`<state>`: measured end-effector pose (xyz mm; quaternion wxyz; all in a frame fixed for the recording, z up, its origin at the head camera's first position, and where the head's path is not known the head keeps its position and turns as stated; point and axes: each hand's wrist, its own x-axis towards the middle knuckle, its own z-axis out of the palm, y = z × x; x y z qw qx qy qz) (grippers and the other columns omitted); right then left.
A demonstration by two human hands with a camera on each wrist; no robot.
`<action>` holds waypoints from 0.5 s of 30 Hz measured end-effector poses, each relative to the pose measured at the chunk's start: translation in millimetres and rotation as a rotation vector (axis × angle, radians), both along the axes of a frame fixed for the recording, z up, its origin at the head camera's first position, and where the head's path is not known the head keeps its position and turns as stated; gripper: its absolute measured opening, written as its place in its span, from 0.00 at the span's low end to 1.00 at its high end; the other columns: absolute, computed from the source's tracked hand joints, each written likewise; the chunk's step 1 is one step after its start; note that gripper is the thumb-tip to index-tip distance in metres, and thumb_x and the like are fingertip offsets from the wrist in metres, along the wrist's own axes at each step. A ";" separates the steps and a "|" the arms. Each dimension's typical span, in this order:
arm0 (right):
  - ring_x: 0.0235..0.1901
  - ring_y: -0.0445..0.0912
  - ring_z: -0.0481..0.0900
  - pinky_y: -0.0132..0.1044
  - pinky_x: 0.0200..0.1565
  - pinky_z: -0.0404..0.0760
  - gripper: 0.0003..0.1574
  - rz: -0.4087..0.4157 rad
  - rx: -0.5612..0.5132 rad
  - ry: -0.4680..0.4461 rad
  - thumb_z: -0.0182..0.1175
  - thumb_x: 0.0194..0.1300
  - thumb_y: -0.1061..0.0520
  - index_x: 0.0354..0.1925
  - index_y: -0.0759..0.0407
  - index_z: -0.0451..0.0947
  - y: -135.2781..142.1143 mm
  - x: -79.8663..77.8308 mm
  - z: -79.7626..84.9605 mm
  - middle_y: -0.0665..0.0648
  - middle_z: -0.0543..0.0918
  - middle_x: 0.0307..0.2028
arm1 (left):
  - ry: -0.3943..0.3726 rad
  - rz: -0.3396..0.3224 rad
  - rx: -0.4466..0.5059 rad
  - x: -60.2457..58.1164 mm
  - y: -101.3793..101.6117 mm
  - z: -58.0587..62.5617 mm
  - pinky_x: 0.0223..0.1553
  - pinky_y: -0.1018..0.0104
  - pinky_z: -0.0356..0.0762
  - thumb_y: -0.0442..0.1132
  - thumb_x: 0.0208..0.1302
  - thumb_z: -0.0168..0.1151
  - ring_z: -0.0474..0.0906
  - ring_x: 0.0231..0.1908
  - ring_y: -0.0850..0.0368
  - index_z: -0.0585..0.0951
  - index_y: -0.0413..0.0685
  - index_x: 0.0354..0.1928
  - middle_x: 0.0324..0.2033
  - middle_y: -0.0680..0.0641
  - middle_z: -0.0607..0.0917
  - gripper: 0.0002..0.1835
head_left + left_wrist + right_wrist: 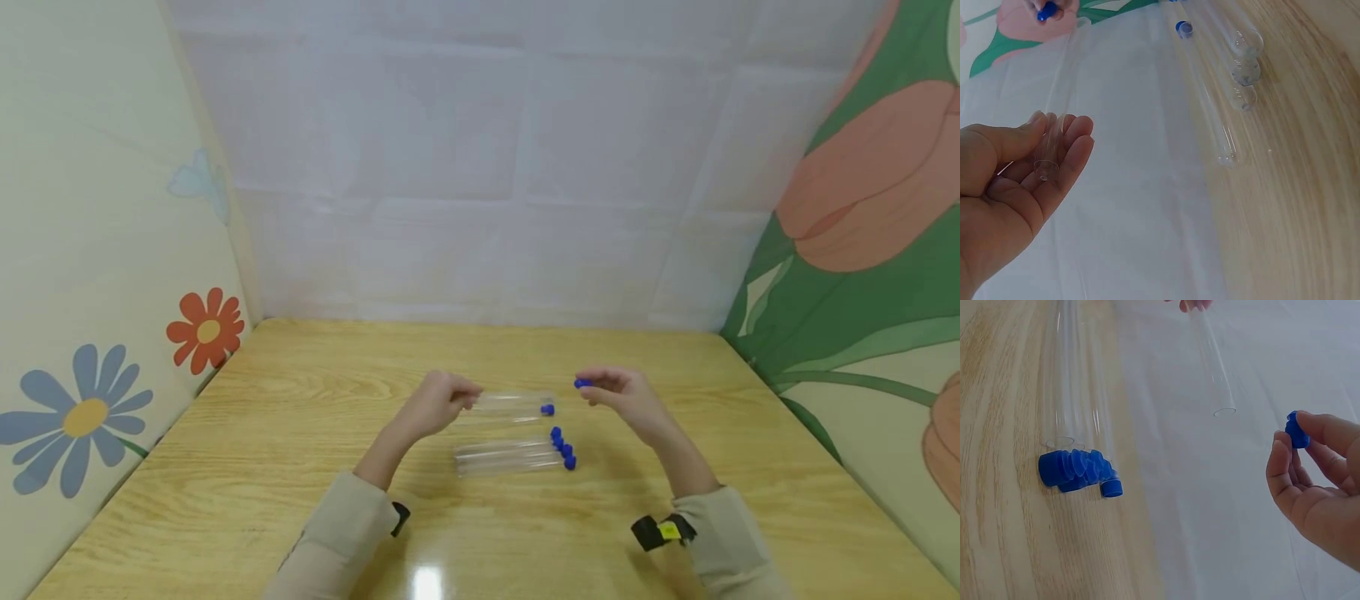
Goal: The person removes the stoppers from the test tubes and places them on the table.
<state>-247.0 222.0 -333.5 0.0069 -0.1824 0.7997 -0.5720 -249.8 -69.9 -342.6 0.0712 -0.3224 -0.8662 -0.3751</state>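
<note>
My left hand (pixel 441 403) holds a clear test tube (pixel 1063 78) near its rounded end, between thumb and fingers. The tube's uncapped mouth points toward my right hand (pixel 618 400), as the right wrist view shows. Between thumb and fingertips the right hand pinches a blue stopper (pixel 1297 431), apart from the tube's mouth. Below the held tube, a single tube (pixel 1210 97) lies on the table with a blue stopper (pixel 548 410) at its right end. Closer to me lie several more tubes (pixel 506 458) side by side, with blue stoppers (pixel 1075 467) at their right ends.
All this is over a wood-grain table (pixel 300 433). A white cloth backdrop (pixel 480 167) stands behind it, with flower-printed panels on the left (pixel 90 250) and right (pixel 862 217). Black wrist straps (pixel 651 533) show by both sleeves.
</note>
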 end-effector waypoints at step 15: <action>0.30 0.42 0.78 0.39 0.39 0.78 0.16 0.056 -0.064 -0.042 0.55 0.57 0.70 0.42 0.83 0.66 -0.5 -12.9 -12.0 0.57 0.78 0.32 | -0.044 0.064 -0.059 -21.9 0.6 -19.5 0.33 0.68 0.77 0.26 0.56 0.58 0.80 0.34 0.51 0.81 0.32 0.38 0.33 0.40 0.83 0.08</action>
